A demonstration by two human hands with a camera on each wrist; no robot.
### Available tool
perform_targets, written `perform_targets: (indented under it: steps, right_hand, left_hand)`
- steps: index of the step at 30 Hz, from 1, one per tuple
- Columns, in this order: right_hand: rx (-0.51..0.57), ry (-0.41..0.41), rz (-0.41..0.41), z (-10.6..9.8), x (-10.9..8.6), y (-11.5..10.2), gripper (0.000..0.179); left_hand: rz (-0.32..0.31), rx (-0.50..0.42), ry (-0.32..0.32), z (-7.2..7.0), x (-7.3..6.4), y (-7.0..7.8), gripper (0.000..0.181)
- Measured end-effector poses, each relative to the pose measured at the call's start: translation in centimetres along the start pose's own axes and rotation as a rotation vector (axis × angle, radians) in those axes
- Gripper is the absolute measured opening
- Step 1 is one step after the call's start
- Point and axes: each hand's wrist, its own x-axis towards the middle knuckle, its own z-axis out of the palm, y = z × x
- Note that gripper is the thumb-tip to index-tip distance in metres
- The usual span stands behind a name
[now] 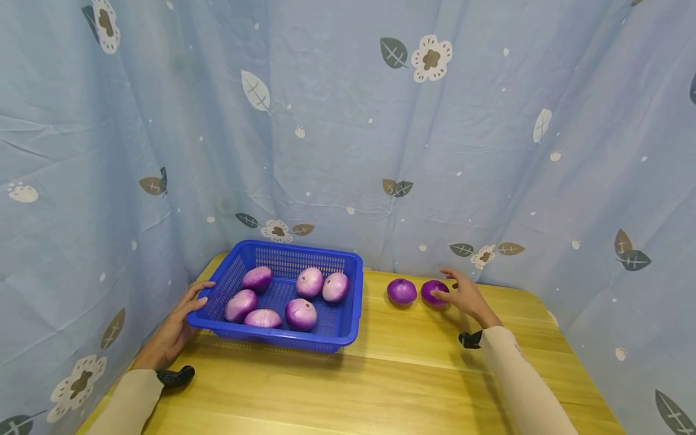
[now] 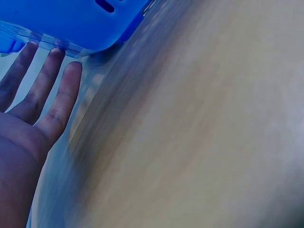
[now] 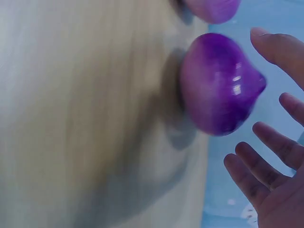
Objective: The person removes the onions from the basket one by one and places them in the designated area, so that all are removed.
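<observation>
My left hand [image 1: 176, 326] is at the left end of a blue plastic basket [image 1: 356, 302], with finger and thumb tips resting at its rim. In the left wrist view, three nearly straight fingers [image 2: 64, 102] reach to the basket's outer side. Several purple onions [image 1: 301, 315] lie in the basket. To the right, my right hand [image 1: 466, 299] hovers spread at a darker purple onion [image 1: 433, 292], overlapping it in the head view. The right wrist view shows this onion [image 3: 216, 85] on the table, apart from the fingers. Another onion [image 1: 402, 292] sits just left of it.
Basket and loose onions are on a yellow wood-grain table [image 1: 380, 386]. A blue curtain [image 1: 337, 121] with leaves and flowers hangs close behind the table and along both sides. Both loose onions lie near the table's back edge. Black straps [image 1: 176, 377] are on the wrists.
</observation>
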Motion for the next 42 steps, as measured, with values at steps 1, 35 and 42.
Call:
perform_targets:
  steps: [1, 35, 42]
  right_hand:
    - [-0.003, 0.006, -0.005, -0.1, 0.1, -0.2, 0.08]
    - [0.028, -0.005, -0.31, 2.8, 4.4, -14.3, 0.067]
    - [0.08, -0.056, -0.336, 4.0, 5.1, -17.1, 0.065]
  left_hand:
    - [0.0, 0.0, 0.0, 0.0, 0.0, 0.0, 0.044]
    - [0.018, -0.025, -0.014, -0.1, -0.1, -0.2, 0.044]
    - [-0.005, -0.044, -0.004, -0.1, 0.0, -0.2, 0.044]
